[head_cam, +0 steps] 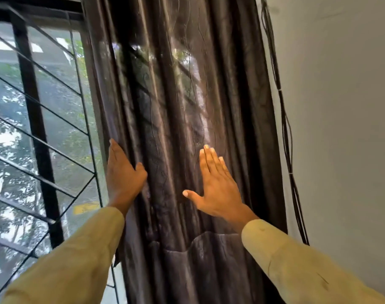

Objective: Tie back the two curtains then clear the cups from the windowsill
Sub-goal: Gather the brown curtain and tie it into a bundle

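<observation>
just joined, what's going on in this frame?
A person faces a dark curtain beside a window grille, both hands on it. The left hand lies along its window-side edge, thumb on the fabric. The right hand lies flat on the front, fingers straight. The curtain hangs loose, not yet tied. No cups in view.

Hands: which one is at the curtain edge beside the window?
The left hand, along the curtain edge; the right hand lies flat on the front folds.

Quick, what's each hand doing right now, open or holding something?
Left hand: at the curtain edge, thumb over a fold; whether it grips cannot be told.
Right hand: open, flat against the curtain.
</observation>
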